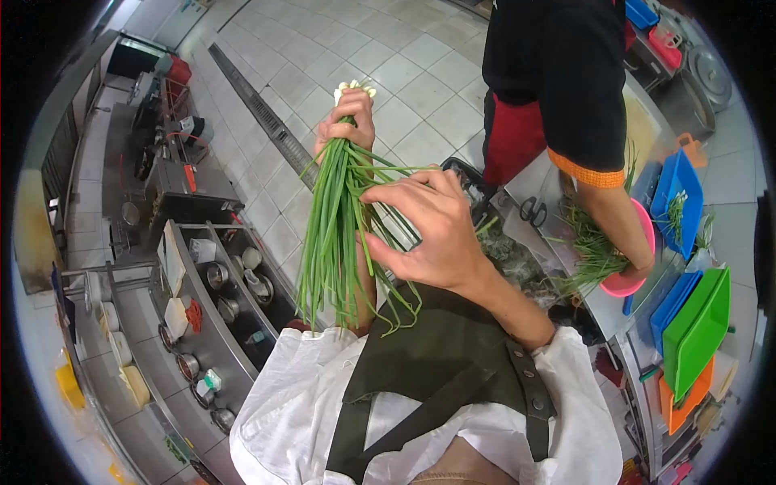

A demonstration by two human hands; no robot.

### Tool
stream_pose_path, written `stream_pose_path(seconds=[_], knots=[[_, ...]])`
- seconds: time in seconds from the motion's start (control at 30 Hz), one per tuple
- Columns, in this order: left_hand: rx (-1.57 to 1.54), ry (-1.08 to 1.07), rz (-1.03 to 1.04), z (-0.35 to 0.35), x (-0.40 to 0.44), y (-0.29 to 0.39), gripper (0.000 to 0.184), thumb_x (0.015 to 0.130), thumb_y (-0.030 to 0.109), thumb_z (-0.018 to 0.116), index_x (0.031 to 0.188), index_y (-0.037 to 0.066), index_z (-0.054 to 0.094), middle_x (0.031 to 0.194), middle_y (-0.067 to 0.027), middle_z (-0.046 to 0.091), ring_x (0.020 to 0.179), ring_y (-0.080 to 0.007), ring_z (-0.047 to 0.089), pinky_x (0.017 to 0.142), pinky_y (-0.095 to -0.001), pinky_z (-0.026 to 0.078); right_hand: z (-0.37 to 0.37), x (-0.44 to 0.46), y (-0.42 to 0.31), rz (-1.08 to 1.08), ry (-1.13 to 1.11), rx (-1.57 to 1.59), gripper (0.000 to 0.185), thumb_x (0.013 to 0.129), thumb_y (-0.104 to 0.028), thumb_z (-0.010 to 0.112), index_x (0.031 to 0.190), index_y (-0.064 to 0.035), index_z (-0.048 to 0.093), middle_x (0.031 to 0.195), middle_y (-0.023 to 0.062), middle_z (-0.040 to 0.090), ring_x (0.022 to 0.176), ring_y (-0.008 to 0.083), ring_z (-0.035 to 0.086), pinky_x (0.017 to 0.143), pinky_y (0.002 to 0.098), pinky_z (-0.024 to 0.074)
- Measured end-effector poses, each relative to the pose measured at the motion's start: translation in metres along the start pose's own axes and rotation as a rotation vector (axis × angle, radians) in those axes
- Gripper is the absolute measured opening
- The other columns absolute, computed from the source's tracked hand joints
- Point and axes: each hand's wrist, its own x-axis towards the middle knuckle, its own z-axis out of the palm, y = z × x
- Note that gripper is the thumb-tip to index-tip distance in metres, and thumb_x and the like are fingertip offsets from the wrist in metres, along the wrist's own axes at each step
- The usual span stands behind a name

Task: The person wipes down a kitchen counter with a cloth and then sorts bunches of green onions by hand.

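A bunch of green onions [335,226] hangs leaves-down in front of my chest, its white bulb ends pointing up and away from me. My left hand [349,121] is wrapped around it just below the bulbs. Beside the long green leaves is my right hand [436,222], thumb and index finger apart, with the fingertips at the leaves' right edge. Some thin leaves stick out sideways toward those fingers. A few others droop loosely at the bottom, over my dark apron [428,339].
At right, a co-worker's hand reaches into a pink basin [647,234] beside more greens [594,242] on a metal table. Scissors [532,212], a blue tray [677,202] and a green tray [699,331] lie there. At left stands a metal counter [190,323] with bowls.
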Motion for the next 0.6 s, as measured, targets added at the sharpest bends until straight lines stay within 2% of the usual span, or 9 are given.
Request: stream_pose_path(seconds=[0.1, 0.17, 0.2, 0.27, 0.4, 0.47, 0.5, 0.6], knots=[[0.002, 0.02, 0.017, -0.006, 0.002, 0.001, 0.039, 0.073, -0.016, 0.051, 0.102, 0.01, 0.05, 0.078, -0.0039, 0.04, 0.066, -0.0157, 0.044, 0.049, -0.0314, 0.039, 0.004, -0.003, 0.005, -0.038, 0.075, -0.058, 0.029, 0.066, -0.013, 0.079, 0.093, -0.0104, 0.067, 0.087, 0.0005, 0.068, 0.079, 0.0211, 0.057, 0.072, 0.0322, 0.0382], [-0.091, 0.051, -0.045, -0.009, 0.004, 0.006, 0.024, 0.081, -0.004, 0.054, 0.099, 0.011, 0.049, 0.077, -0.0045, 0.04, 0.065, -0.0168, 0.044, 0.049, -0.0327, 0.039, 0.005, -0.005, 0.009, -0.077, 0.093, -0.115, 0.025, 0.068, -0.009, 0.077, 0.091, -0.0115, 0.069, 0.088, -0.0012, 0.068, 0.076, 0.0205, 0.054, 0.07, 0.0317, 0.0372], [-0.091, 0.053, -0.045, -0.01, 0.003, 0.008, 0.024, 0.081, -0.004, 0.054, 0.099, 0.011, 0.049, 0.077, -0.0045, 0.04, 0.065, -0.0168, 0.044, 0.049, -0.0327, 0.039, 0.004, -0.005, 0.01, -0.075, 0.095, -0.115, 0.025, 0.068, -0.009, 0.077, 0.091, -0.0115, 0.069, 0.088, -0.0012, 0.068, 0.076, 0.0205, 0.054, 0.07, 0.0317, 0.0372], [-0.181, 0.087, -0.1, -0.013, 0.002, 0.012, 0.01, 0.088, 0.009, 0.053, 0.096, 0.011, 0.048, 0.078, -0.0052, 0.04, 0.064, -0.018, 0.044, 0.048, -0.0332, 0.038, 0.002, -0.003, 0.012, -0.065, 0.067, -0.064, 0.02, 0.07, -0.005, 0.075, 0.088, -0.011, 0.068, 0.088, -0.003, 0.068, 0.076, 0.0203, 0.052, 0.07, 0.0319, 0.0365], [-0.283, 0.152, -0.111, -0.016, -0.001, 0.02, 0.005, 0.09, 0.014, 0.051, 0.09, 0.011, 0.047, 0.074, -0.0063, 0.041, 0.061, -0.0191, 0.043, 0.048, -0.0333, 0.037, 0.014, -0.007, 0.025, -0.006, 0.051, -0.07, 0.017, 0.071, -0.005, 0.071, 0.086, -0.0082, 0.064, 0.087, 0.0004, 0.065, 0.08, 0.0235, 0.05, 0.073, 0.0341, 0.0381], [-0.336, 0.161, -0.251, -0.02, -0.004, 0.034, 0.011, 0.091, 0.019, 0.051, 0.086, 0.01, 0.047, 0.069, -0.0074, 0.041, 0.056, -0.0196, 0.04, 0.047, -0.0327, 0.034, 0.019, -0.009, 0.033, 0.099, -0.041, 0.099, 0.012, 0.072, 0.0, 0.064, 0.081, -0.0058, 0.06, 0.087, 0.0035, 0.063, 0.083, 0.0249, 0.048, 0.076, 0.0352, 0.0377], [-0.42, 0.136, -0.315, -0.022, -0.004, 0.039, 0.031, 0.075, -0.016, 0.049, 0.09, 0.011, 0.044, 0.075, -0.0031, 0.039, 0.059, -0.0123, 0.039, 0.047, -0.0265, 0.031, 0.018, -0.01, 0.035, 0.097, -0.045, 0.101, 0.012, 0.072, 0.0, 0.064, 0.081, -0.0058, 0.06, 0.087, 0.0035, 0.063, 0.083, 0.0249, 0.048, 0.076, 0.0352, 0.0377], [-0.348, 0.117, -0.343, -0.028, -0.009, 0.043, 0.026, 0.078, -0.011, 0.05, 0.088, 0.011, 0.043, 0.075, -0.0031, 0.039, 0.058, -0.0119, 0.036, 0.047, -0.0261, 0.031, 0.01, -0.014, 0.041, 0.105, -0.1, 0.172, 0.008, 0.076, 0.002, 0.057, 0.08, -0.0046, 0.056, 0.087, 0.0055, 0.06, 0.086, 0.0262, 0.046, 0.08, 0.0345, 0.0364]])
